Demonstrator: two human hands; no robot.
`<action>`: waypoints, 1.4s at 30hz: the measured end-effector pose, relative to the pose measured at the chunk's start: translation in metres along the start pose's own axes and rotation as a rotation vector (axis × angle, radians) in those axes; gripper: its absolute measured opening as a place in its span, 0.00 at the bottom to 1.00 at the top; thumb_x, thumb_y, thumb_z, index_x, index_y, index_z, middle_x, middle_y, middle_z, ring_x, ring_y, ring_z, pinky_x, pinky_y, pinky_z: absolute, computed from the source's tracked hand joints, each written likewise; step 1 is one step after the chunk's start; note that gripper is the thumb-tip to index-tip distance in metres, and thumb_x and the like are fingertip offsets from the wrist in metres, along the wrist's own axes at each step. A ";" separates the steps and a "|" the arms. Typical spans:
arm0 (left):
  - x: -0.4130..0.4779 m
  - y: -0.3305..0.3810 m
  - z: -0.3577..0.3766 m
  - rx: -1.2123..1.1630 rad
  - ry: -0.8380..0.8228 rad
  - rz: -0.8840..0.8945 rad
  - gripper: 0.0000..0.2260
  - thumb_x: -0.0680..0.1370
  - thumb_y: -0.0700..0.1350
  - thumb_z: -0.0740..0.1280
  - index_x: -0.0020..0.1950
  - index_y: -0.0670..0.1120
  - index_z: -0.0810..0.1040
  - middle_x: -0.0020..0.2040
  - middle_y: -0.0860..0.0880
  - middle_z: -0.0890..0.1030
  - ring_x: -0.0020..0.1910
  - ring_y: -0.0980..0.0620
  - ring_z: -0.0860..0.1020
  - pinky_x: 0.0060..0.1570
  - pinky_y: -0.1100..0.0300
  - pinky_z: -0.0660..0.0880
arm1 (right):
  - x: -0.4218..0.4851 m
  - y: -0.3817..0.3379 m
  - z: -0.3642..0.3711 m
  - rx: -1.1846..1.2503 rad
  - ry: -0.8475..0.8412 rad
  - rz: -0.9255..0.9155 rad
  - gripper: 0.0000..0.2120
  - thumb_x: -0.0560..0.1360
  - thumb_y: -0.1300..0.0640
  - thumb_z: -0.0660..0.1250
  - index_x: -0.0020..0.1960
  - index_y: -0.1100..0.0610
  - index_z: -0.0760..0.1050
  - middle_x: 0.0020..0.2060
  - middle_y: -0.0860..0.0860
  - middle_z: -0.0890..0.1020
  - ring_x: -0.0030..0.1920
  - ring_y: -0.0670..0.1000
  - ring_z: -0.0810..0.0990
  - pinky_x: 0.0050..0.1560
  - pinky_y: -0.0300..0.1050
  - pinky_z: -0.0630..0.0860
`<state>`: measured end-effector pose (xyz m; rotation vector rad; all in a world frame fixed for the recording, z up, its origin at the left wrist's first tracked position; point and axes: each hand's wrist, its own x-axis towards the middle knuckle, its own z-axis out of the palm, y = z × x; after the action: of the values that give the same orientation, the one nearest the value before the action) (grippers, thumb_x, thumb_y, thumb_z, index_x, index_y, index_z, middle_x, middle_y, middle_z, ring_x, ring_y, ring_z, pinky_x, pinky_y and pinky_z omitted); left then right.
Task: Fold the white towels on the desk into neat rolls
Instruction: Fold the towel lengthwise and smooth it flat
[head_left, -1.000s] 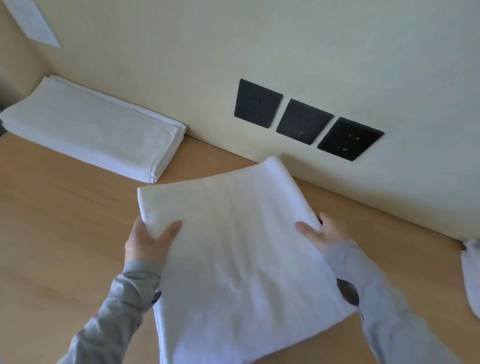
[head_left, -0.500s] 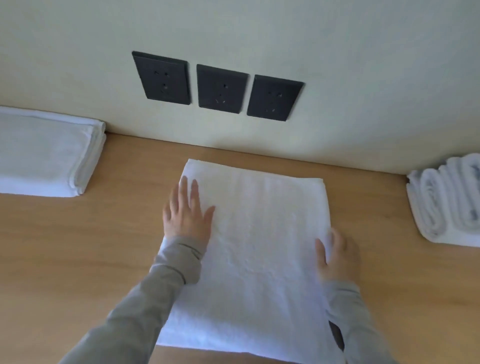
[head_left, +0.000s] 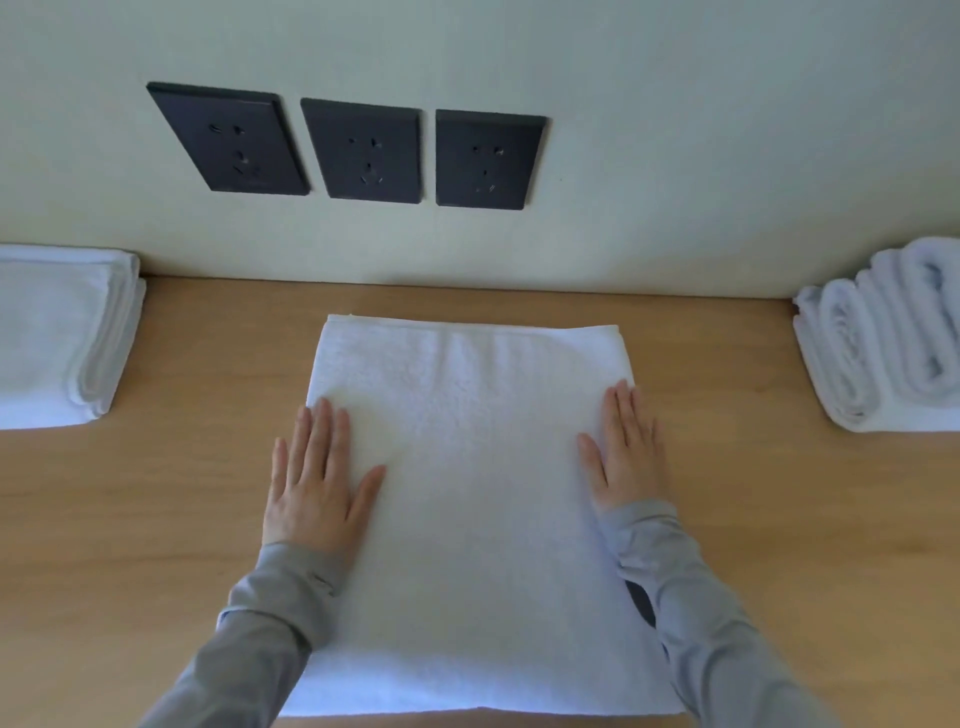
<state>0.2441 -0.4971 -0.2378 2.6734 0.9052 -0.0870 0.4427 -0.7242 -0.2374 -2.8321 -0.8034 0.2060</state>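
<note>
On the desk, centre: one white towel is lying flat, unrolled, its far hem sitting near the wall and its near edge reaching toward the bottom of the view. Left hand is resting palm down on the towel's left edge, fingers straight and together, thumb spread onto the cloth, gripping nothing. Right hand is lying flat on the right edge likewise, fingers extended, closed on nothing. Both hands are sitting well apart, one per side; grey sleeves are covering both forearms. Desk, left: a folded stack of white towels is lying against the wall. Desk, right: rolls of white towel are lying side by side, touching. Wall, above the towel: three black sockets are sitting in a row
</note>
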 end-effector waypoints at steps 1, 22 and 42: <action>0.010 0.009 -0.003 0.019 0.013 0.032 0.40 0.70 0.69 0.26 0.76 0.48 0.42 0.76 0.51 0.41 0.75 0.52 0.38 0.74 0.52 0.38 | 0.010 -0.008 -0.003 -0.002 0.013 -0.036 0.28 0.80 0.49 0.49 0.75 0.61 0.49 0.76 0.55 0.50 0.75 0.51 0.43 0.74 0.52 0.40; 0.080 0.015 -0.002 -0.006 -0.024 0.056 0.33 0.77 0.63 0.47 0.77 0.48 0.44 0.78 0.49 0.43 0.76 0.54 0.40 0.75 0.53 0.39 | 0.064 0.014 -0.008 0.075 -0.121 0.092 0.31 0.81 0.48 0.50 0.76 0.60 0.41 0.76 0.56 0.44 0.76 0.54 0.43 0.74 0.46 0.45; -0.099 -0.025 -0.012 0.166 -0.179 0.529 0.37 0.76 0.68 0.48 0.75 0.42 0.57 0.73 0.42 0.64 0.73 0.46 0.58 0.71 0.50 0.53 | -0.144 0.028 -0.017 -0.215 -0.262 -0.574 0.41 0.73 0.32 0.52 0.73 0.62 0.59 0.74 0.57 0.59 0.74 0.54 0.53 0.68 0.55 0.55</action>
<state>0.1499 -0.5322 -0.2182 2.9030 0.1268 -0.2826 0.3383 -0.8263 -0.2151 -2.6440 -1.7404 0.4255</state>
